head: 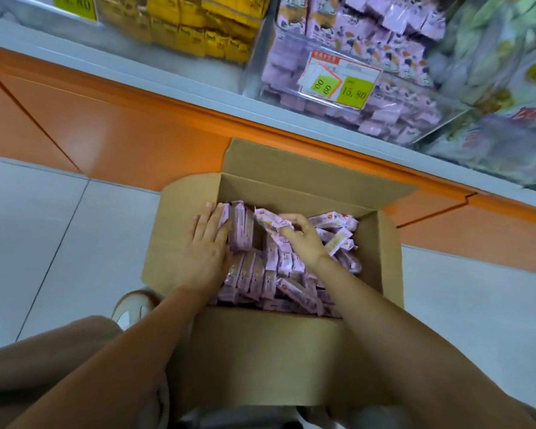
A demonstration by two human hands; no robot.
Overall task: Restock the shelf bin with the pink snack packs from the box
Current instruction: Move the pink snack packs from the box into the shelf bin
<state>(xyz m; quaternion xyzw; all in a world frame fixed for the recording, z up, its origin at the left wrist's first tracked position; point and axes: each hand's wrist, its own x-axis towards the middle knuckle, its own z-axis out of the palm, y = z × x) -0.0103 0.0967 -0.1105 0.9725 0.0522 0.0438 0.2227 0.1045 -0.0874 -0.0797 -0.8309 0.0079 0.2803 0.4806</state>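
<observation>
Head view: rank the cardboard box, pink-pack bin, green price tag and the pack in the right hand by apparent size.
1. cardboard box, nearest the camera
2. pink-pack bin
3. green price tag and the pack in the right hand look alike; unranked

A single wide-angle camera on the person's head looks forward and steeply down along both forearms, taking in the open box (260,351) of pink snack packs (270,274) on the floor (44,227) from close, within arm's reach. The left hand (209,239) and right hand (300,239) sit mid-frame, while a trouser leg (44,366) and shoe (133,305) crowd the near left corner. Farther off, the shelf edge (136,78) slants across the top, with the clear shelf bin (279,88) at the far right of centre, blurred.
</observation>
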